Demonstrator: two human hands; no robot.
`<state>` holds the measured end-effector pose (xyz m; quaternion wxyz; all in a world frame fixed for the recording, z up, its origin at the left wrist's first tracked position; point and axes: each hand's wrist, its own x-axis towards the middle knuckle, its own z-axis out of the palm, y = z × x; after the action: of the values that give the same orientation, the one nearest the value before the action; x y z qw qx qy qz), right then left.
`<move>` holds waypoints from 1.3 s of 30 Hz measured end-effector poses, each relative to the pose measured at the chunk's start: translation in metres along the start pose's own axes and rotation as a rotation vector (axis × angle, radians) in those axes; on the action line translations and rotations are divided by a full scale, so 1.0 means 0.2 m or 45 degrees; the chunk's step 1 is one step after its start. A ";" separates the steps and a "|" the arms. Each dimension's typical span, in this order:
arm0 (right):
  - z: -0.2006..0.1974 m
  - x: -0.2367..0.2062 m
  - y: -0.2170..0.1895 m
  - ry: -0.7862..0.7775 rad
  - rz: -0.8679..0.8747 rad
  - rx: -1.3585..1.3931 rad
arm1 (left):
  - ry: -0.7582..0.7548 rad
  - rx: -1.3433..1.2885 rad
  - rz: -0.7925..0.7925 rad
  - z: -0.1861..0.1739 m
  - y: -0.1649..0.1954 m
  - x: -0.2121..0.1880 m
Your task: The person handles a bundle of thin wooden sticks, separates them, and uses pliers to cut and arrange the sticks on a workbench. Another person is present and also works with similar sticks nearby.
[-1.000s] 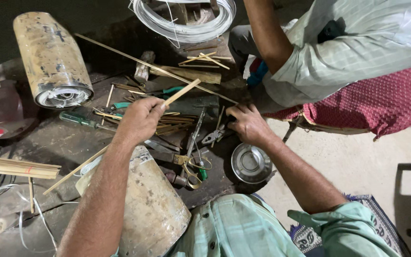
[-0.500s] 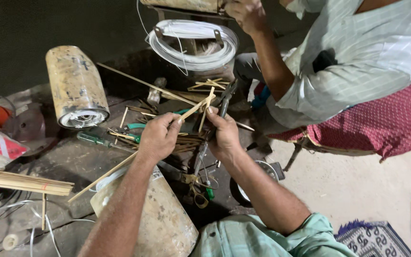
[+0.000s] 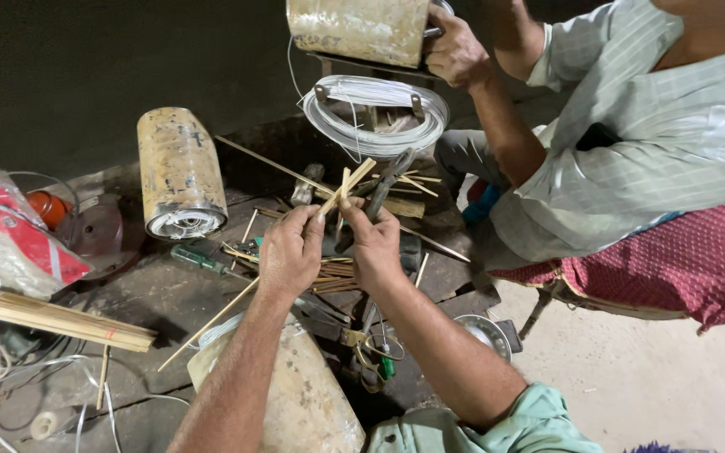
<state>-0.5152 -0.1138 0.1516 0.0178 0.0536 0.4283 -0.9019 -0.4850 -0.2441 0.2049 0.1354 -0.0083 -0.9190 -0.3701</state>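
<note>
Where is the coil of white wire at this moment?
In the head view the coil of white wire lies at upper centre, beyond both hands, just under the metal cylinder that the other person holds.

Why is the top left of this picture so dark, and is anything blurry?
Head view: light falls on the left hand, the right hand and the thin sticks, which look sharp; the ground behind the metal cylinder lies in deep shadow, hiding detail.

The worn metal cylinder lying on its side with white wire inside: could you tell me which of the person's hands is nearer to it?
Left. The left hand is just right of the worn metal cylinder; the right hand lies farther right, beyond it.
</note>
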 end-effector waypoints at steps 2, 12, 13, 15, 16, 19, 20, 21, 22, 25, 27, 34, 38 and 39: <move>-0.01 0.00 0.00 -0.067 -0.047 -0.062 | -0.013 -0.048 -0.013 -0.02 -0.01 0.00; -0.03 0.02 -0.13 0.016 0.178 0.265 | -0.004 -0.149 -0.040 -0.05 -0.01 0.01; -0.02 0.02 -0.13 0.011 0.188 0.280 | 0.020 -0.152 0.022 -0.05 -0.01 0.01; -0.01 0.02 -0.12 0.000 0.187 0.314 | 0.070 -0.156 0.144 -0.04 0.00 0.01; 0.00 0.02 -0.11 -0.008 0.175 0.332 | 0.059 -0.168 0.131 -0.04 0.00 0.01; 0.03 0.04 -0.09 0.021 0.157 0.329 | 0.023 -0.188 0.076 -0.05 0.00 0.01; 0.04 0.04 -0.09 0.039 0.154 0.319 | 0.007 -0.187 0.050 -0.06 0.00 0.02; 0.04 0.05 -0.09 0.071 0.173 0.288 | -0.011 -0.187 0.024 -0.06 0.00 0.02; 0.05 0.04 -0.09 0.104 0.190 0.256 | 0.004 -0.194 0.042 -0.07 0.01 0.02; 0.09 0.03 -0.10 0.102 0.220 0.228 | 0.030 -0.221 0.064 -0.08 0.01 0.02; 0.11 0.03 -0.10 0.062 0.225 0.272 | 0.021 -0.246 0.037 -0.09 0.02 0.02; 0.17 0.02 -0.13 0.089 0.199 0.337 | 0.066 -0.321 0.282 -0.13 0.01 0.01; 0.18 0.02 -0.13 0.026 0.123 0.352 | -0.013 -0.281 0.116 -0.14 0.02 0.02; 0.17 0.02 -0.13 0.021 0.117 0.350 | -0.053 -0.267 0.025 -0.14 0.02 0.02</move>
<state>-0.5234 -0.1242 0.1922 0.0478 0.0824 0.2978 -0.9499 -0.4809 -0.2599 0.2283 0.1183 -0.0390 -0.8777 -0.4627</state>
